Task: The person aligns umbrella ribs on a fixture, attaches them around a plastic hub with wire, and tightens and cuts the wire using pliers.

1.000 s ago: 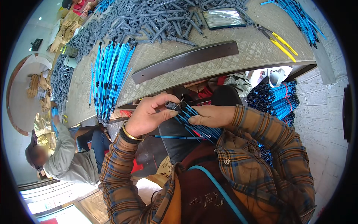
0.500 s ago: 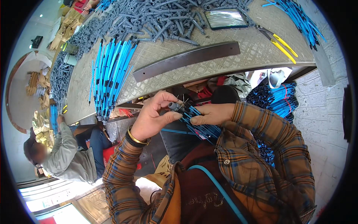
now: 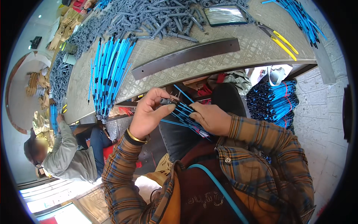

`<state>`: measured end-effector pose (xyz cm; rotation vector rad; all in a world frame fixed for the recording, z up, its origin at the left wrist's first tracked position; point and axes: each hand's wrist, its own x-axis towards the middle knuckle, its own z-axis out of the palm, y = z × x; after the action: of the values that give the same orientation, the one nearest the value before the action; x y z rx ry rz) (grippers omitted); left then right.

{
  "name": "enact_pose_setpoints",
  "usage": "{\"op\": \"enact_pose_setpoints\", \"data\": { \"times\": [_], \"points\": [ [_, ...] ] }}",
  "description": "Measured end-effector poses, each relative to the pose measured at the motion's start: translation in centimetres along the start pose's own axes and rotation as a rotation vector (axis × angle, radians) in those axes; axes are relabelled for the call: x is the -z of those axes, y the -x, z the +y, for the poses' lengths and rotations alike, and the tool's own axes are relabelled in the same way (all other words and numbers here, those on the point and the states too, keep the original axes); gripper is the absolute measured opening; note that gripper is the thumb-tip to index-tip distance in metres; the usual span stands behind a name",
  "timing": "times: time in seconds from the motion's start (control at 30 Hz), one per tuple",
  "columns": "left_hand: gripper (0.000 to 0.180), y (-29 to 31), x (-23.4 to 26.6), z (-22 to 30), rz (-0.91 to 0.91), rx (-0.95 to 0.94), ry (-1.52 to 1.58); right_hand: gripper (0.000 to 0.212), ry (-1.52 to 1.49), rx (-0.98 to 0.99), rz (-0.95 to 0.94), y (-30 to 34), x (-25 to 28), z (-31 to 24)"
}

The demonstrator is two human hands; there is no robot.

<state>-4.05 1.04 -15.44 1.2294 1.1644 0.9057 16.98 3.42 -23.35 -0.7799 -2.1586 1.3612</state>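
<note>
In front of my chest, my left hand [image 3: 146, 115] pinches a grey plastic fitting [image 3: 163, 101] between thumb and fingers. Thin metal tips stick up beside it. A loose bunch of thin blue rods with black bands [image 3: 183, 115] slants down from there to the right. My right hand [image 3: 212, 118] is closed on these rods, its thumb and forefinger near their upper ends. One rod pokes up and away from the bunch. My fingers partly hide where rods and fitting meet.
On the table, blue rods with grey ends [image 3: 112, 71] lie beside a dark curved metal bar [image 3: 186, 59]. Behind are a heap of grey plastic fittings [image 3: 160, 16], a film-covered tray [image 3: 225, 16] and yellow-handled pliers [image 3: 284, 46]. Tied blue bundles [image 3: 276, 100] stand right; a co-worker [image 3: 71, 156] sits left.
Both hands have shifted slightly left with the fitting and the rods. One blue rod now sticks up beyond the bunch, and my right fingers are more bent.
</note>
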Motion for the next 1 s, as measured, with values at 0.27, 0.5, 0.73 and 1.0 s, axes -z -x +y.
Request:
{"op": "enact_pose_setpoints", "data": {
  "times": [0.27, 0.5, 0.73, 1.0],
  "points": [
    [0.025, -0.6, 0.0, -1.5, -0.004, 0.007, 0.136, 0.031, -0.131, 0.019, -0.357, -2.7, 3.2, 1.8],
    [0.026, -0.7, -4.3, -4.9, 0.267, -0.124, 0.319, 0.032, 0.057, -0.028, -0.202, -2.3, 2.5, 0.8],
    [0.023, -1.1, -5.0, -4.8, 0.397, -0.099, -0.034, 0.032, 0.096, -0.012, -0.182, -2.0, 2.6, 0.2],
    [0.021, -1.4, -5.0, -4.6, 0.354, -0.158, 0.054, 0.034, 0.231, 0.043, -0.201, -1.9, 2.8, 0.2]
  ]
}}
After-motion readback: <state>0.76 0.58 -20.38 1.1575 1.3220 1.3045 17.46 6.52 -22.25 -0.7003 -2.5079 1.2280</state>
